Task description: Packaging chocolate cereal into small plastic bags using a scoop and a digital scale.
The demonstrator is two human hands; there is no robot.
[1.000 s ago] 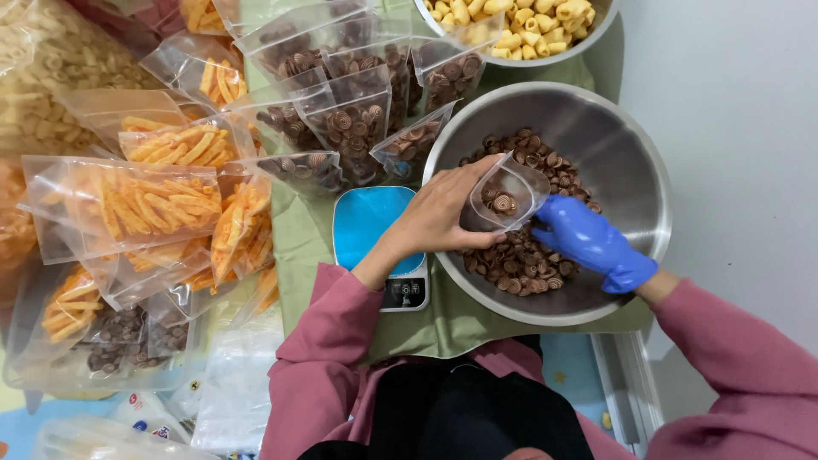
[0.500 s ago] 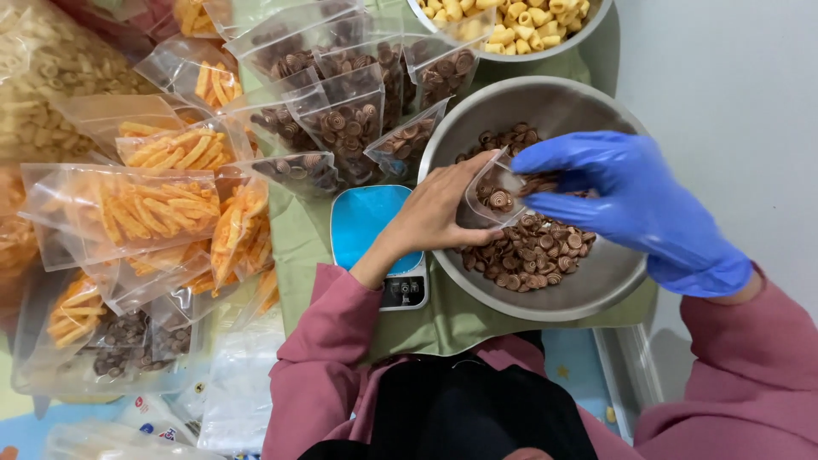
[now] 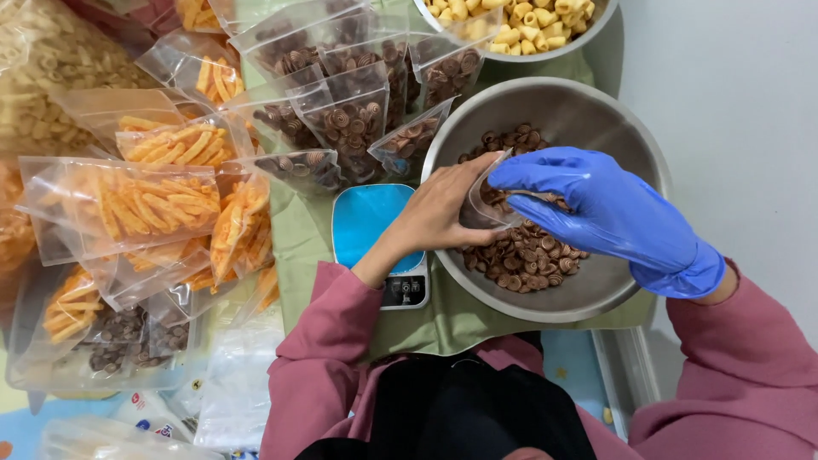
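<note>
- Small clear pouch [image 3: 487,198] — held open over the steel bowl [image 3: 635,145], mouth turned toward the gloved hand; its contents are hard to make out through the plastic.
- Left hand [image 3: 443,213] — bare, fingers pinched on the pouch's left edge, thumb under it; grasping the pouch above the bowl's left half.
- Right hand [image 3: 596,209] — in a blue glove, fingers curled and bunched at the pouch mouth, touching the plastic; whether it grips any pieces cannot be told, as the fingertips are hidden behind the pouch.
- Steel bowl holds brown spiral snacks [image 3: 524,255], heaped mostly in the lower left part, directly under both hands; upper right of the bowl wall is bare metal.
- Blue kitchen scale [image 3: 375,226] just left of the bowl, partly under the left wrist; its display end points toward the person.
- Both sit on a green cloth [image 3: 443,319] over the worktop.
- Behind the scale: a cluster of filled pouches of brown spirals [image 3: 349,115], standing upright and touching one another.
- Far left: bags of orange stick snacks [image 3: 145,200], stacked and overlapping; some lower bags hold brown pieces too.
- Top edge: second steel bowl with pale yellow puffs [image 3: 511,21], just beyond the first bowl.
- Pink sleeves [image 3: 328,358] cover both arms.
</note>
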